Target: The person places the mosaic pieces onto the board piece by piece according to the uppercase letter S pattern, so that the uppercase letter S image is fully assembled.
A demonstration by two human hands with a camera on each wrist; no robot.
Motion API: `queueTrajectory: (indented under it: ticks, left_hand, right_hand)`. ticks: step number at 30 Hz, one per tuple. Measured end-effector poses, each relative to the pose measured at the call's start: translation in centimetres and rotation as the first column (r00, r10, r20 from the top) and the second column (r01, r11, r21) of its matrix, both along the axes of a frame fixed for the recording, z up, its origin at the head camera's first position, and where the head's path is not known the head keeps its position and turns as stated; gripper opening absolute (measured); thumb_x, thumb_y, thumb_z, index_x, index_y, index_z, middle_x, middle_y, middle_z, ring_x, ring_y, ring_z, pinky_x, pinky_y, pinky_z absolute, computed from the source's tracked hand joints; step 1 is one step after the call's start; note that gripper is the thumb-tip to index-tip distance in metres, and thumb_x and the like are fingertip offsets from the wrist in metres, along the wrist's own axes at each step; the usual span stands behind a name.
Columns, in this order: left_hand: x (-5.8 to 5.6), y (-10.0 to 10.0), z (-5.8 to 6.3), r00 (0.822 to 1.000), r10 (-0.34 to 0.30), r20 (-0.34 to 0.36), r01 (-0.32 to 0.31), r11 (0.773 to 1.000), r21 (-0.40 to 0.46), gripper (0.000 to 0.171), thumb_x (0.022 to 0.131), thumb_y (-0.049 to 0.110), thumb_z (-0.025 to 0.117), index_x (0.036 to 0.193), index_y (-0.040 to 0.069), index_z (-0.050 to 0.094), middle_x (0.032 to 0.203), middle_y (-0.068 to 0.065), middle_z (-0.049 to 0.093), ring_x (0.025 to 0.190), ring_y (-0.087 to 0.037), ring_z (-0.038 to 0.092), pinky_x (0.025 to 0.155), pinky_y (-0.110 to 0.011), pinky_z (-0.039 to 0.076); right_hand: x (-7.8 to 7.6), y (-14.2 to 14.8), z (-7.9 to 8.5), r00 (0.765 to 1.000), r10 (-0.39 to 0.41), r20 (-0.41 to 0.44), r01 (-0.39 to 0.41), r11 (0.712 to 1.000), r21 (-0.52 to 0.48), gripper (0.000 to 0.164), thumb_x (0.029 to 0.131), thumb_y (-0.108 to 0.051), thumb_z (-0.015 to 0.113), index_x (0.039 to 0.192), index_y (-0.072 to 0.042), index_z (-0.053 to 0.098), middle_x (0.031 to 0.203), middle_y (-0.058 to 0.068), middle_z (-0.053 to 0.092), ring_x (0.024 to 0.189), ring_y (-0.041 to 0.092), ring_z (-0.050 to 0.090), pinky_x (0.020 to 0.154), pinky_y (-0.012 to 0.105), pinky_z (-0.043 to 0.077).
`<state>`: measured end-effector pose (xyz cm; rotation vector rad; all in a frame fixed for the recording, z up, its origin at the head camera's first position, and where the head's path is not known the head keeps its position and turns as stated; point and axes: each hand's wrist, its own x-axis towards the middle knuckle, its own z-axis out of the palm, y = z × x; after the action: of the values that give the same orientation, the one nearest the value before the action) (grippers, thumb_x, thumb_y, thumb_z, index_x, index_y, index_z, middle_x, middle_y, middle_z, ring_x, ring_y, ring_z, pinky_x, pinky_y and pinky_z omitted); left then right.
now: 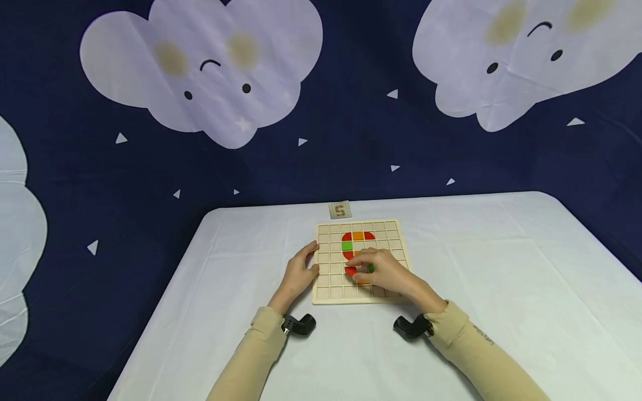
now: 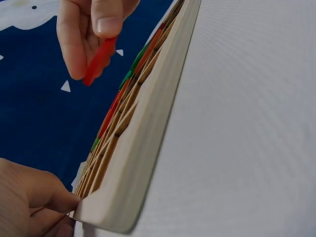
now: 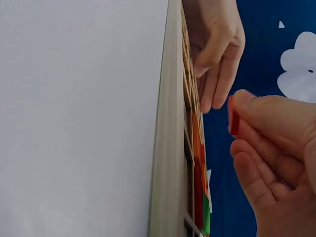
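A square wooden grid board [image 1: 328, 284] lies on the table, with red, orange and green tiles set in some of its cells. My left hand [image 1: 299, 273] rests against the board's left edge, thumb and fingertips touching the rim. Over the lower middle of the board, my right hand [image 1: 381, 271] pinches a red tile [image 3: 233, 116] between thumb and finger. The left wrist view shows this red tile [image 2: 101, 59] raised above the grid. Near the top of the pattern is a light green tile [image 1: 347, 245]. The right hand hides part of the lower tiles.
Behind the board lies a small pattern card [image 1: 340, 210] with an S-like figure. A white cloth covers the table [image 1: 501, 278]. Beyond its far edge hangs a dark blue curtain [image 1: 351, 111] printed with clouds and triangles.
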<state>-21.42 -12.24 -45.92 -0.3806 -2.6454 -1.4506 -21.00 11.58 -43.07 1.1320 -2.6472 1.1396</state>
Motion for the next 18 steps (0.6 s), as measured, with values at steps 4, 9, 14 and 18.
queueTrajectory:
  ticks: [4, 9, 14, 18]
  left_hand:
    - [0.0, 0.0, 0.1, 1.000, 0.002, 0.002, -0.002, 1.000, -0.003, 0.060, 0.081, -0.007, 0.054, 0.139, -0.007, 0.039, 0.134, -0.016, 0.051, 0.127, -0.028, 0.043, 0.108, -0.035, 0.032]
    - [0.0, 0.0, 0.1, 1.000, 0.006, 0.013, -0.006, 1.000, -0.004, 0.060, 0.080, -0.007, 0.055, 0.139, -0.007, 0.039, 0.134, -0.016, 0.051, 0.127, -0.028, 0.043, 0.108, -0.035, 0.032]
    - [0.1, 0.0, 0.2, 1.000, 0.007, 0.008, -0.007, 1.000, -0.003, 0.060, 0.081, -0.007, 0.055, 0.139, -0.007, 0.039, 0.134, -0.016, 0.051, 0.127, -0.028, 0.043, 0.107, -0.036, 0.032]
    - [0.2, 0.0, 0.3, 1.000, 0.004, -0.004, -0.004, 1.000, -0.002, 0.059, 0.081, -0.007, 0.055, 0.138, -0.008, 0.040, 0.133, -0.018, 0.051, 0.127, -0.030, 0.043, 0.107, -0.038, 0.033]
  right_hand:
    - [0.0, -0.1, -0.6, 1.000, -0.009, 0.002, 0.009, 1.000, 0.019, 0.028, 0.081, -0.017, 0.074, 0.108, -0.012, 0.072, 0.112, 0.005, 0.065, 0.097, 0.021, 0.060, 0.085, 0.041, 0.050]
    - [-0.2, -0.2, -1.4, 1.000, 0.004, -0.009, -0.004, 1.000, 0.028, 0.029, 0.081, -0.019, 0.074, 0.109, -0.011, 0.072, 0.113, 0.005, 0.065, 0.113, 0.028, 0.056, 0.099, 0.047, 0.041]
    - [-0.3, -0.3, -1.8, 1.000, -0.002, -0.030, 0.003, 0.999, 0.046, 0.028, 0.080, -0.018, 0.075, 0.108, -0.012, 0.072, 0.111, 0.003, 0.066, 0.110, 0.024, 0.057, 0.099, 0.044, 0.042]
    - [-0.3, -0.4, -2.0, 0.999, 0.000, -0.032, 0.002, 0.998, 0.062, 0.028, 0.080, -0.018, 0.075, 0.108, -0.012, 0.072, 0.110, 0.002, 0.067, 0.108, 0.022, 0.058, 0.097, 0.042, 0.043]
